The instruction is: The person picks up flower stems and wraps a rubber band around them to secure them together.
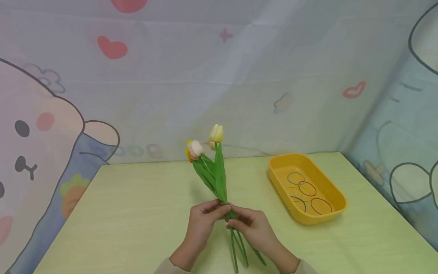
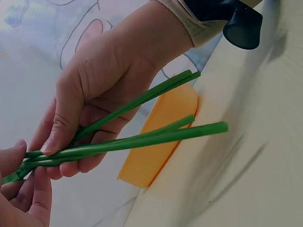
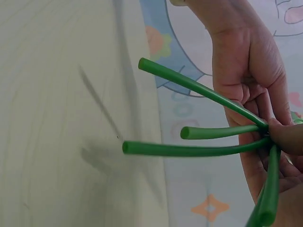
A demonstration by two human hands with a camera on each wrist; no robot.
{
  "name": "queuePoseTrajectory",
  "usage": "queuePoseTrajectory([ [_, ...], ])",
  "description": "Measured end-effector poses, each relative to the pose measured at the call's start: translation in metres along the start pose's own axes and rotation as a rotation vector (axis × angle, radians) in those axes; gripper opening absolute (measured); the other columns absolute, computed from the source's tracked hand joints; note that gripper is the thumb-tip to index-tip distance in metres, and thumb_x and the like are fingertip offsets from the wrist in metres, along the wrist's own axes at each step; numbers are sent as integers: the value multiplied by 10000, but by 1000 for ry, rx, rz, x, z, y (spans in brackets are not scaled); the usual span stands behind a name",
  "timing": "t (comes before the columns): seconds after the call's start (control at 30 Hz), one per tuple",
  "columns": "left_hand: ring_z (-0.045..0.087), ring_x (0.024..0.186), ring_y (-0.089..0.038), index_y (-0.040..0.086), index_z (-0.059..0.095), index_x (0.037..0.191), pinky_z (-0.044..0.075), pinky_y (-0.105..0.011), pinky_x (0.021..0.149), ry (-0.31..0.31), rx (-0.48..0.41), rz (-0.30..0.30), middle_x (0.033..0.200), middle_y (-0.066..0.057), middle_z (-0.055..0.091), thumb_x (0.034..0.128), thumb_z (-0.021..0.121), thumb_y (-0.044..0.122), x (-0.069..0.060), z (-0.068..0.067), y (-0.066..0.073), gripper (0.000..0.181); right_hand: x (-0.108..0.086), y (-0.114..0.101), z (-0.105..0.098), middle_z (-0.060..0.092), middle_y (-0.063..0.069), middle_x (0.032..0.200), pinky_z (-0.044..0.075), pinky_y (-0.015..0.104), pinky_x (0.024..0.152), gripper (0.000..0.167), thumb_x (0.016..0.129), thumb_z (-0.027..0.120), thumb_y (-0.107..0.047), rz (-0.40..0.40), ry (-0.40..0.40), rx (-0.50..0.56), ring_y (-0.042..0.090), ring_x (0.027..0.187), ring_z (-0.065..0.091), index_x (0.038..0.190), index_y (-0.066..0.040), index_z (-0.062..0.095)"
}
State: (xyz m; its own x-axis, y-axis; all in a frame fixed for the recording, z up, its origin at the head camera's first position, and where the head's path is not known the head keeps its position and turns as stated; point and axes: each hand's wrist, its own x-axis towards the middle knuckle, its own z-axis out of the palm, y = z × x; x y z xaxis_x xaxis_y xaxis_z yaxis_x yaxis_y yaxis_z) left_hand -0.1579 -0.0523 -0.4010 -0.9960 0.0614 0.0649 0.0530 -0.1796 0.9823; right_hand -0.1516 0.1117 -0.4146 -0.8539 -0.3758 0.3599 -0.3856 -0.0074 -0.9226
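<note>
Pale greenish wood grain covers the desk [image 1: 119,228], whose side edges draw together toward a straight far edge. Nearest are two light sleeves [image 1: 171,267], from which the wrists reach in over the near side and lean toward each other. Both hands meet about midway between the side edges, raised above the surface. From the left, the left hand [image 1: 202,224] slants inward and upward, its grip narrow, thumb in front and fingers behind, pinching the tulips [image 1: 221,186] just below the leaves [image 1: 220,167]. Slanting in from the other side, the right hand [image 1: 253,228] has its grip closed on the stems [image 3: 184,150] slightly lower, thumb over them and fingers bent behind, as the left wrist view shows. Below the two grips, the stem ends fan out toward the near side. Above, the leaves rise to the blooms [image 1: 217,134], leaning a little left: one pale yellow, one pinkish white, others partly hidden behind. Off to the right, a yellow tray [image 1: 318,218] sits toward the far right corner, thin looped bands [image 1: 307,195] in red, yellow, green and blue lying inside. Beyond the far edge, a pale backdrop [image 1: 171,95] bears hearts [image 1: 113,48] and, at the left, a cartoon animal [image 1: 51,152].
</note>
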Motion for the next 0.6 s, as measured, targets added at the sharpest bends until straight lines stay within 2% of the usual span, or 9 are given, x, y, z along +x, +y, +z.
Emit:
queuePoseTrajectory([
  [0.17,705,743,-141,-91,686,1060,522,-342,887,-18,12,-15,922,-143,732,840,743,99,0,-2,-1,297,0,1,-1,626,329,1101,579,288,750,437,895,644,-18,25,-36,-8,76,809,681,1276,148,510],
  [0.27,701,727,-134,-98,687,1050,533,-318,853,-15,21,-25,906,-147,733,836,750,107,0,-1,-1,303,0,1,-1,632,315,1107,581,299,748,423,894,638,-2,29,-48,-39,103,810,691,1271,148,518],
  [0.43,679,679,-101,-126,681,1021,554,-269,745,26,18,-33,840,-114,737,827,756,97,0,1,-3,305,0,0,1,634,295,1130,581,292,742,413,896,630,8,26,-61,-102,143,815,699,1271,141,521],
  [0.6,665,662,-102,-126,687,1000,540,-258,720,51,-24,-39,787,-36,732,828,750,83,2,2,-6,278,0,2,2,635,299,1130,584,298,718,426,910,619,-15,21,-71,-89,162,789,698,1292,136,507],
])
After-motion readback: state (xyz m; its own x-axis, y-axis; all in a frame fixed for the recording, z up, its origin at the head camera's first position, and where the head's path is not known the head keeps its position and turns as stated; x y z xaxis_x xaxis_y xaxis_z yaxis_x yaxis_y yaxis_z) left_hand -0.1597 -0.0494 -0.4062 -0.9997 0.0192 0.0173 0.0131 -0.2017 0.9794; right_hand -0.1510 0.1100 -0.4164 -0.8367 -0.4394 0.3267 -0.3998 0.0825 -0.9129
